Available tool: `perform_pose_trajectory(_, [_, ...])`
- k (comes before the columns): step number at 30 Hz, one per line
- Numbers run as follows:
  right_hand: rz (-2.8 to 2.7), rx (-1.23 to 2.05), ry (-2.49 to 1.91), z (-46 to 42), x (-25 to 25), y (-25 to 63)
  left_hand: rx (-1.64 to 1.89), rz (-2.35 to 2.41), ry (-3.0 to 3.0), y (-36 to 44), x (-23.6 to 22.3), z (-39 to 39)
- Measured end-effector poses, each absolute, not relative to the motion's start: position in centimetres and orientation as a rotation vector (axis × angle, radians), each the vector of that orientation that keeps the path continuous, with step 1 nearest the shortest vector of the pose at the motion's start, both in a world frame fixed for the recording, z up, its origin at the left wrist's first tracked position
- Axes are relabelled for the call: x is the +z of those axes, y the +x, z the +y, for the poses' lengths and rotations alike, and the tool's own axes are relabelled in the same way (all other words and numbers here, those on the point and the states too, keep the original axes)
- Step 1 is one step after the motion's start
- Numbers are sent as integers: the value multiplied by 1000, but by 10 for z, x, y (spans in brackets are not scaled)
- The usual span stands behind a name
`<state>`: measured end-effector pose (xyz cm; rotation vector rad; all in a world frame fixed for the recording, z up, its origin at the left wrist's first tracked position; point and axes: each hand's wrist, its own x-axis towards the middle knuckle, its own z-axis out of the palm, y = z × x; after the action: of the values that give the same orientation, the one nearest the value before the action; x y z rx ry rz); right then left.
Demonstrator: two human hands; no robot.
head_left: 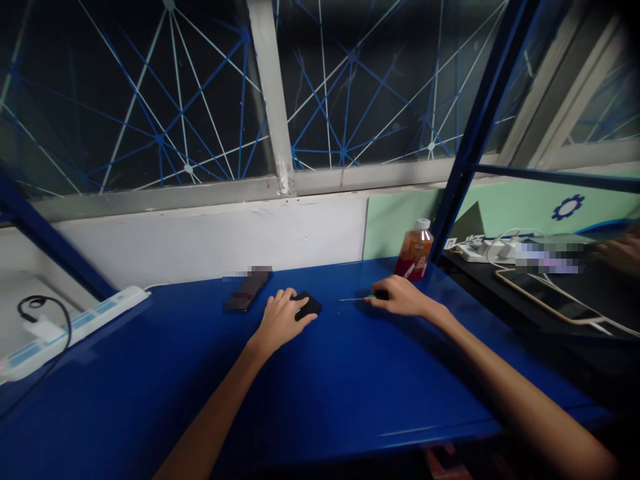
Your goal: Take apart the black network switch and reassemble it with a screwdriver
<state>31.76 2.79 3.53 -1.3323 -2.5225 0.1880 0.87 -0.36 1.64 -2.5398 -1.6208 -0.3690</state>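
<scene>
My left hand rests on a small flat black object on the blue table, with its fingers over the far left side and its thumb along the near edge. What kind of object it is I cannot make out. To the right, my right hand grips a screwdriver by its green and black handle. The thin metal shaft points left towards the black object, low over the tabletop, with a gap between them. A dark phone lies just left of my left hand.
Behind my right hand stands a bottle of reddish drink with a white cap. A white power strip with a black cable lies along the blue table's left edge. At right, a neighbouring black table holds a phone, cables and another person's hand.
</scene>
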Motion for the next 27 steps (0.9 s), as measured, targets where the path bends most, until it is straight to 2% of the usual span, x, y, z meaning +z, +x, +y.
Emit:
perform_pose_trajectory(8, [-2536,163,-1324,26,37,316,-277,-1715,-2326,2,13,-2])
perform_pose_trajectory(20, [-2548,160,-1327,25,37,316,-270,-1605,-2485,-31,23,5])
perform_pose_trajectory(27, [-2548,157,-1325,24,40,315,-99,-1408,-2748,-26,30,-8])
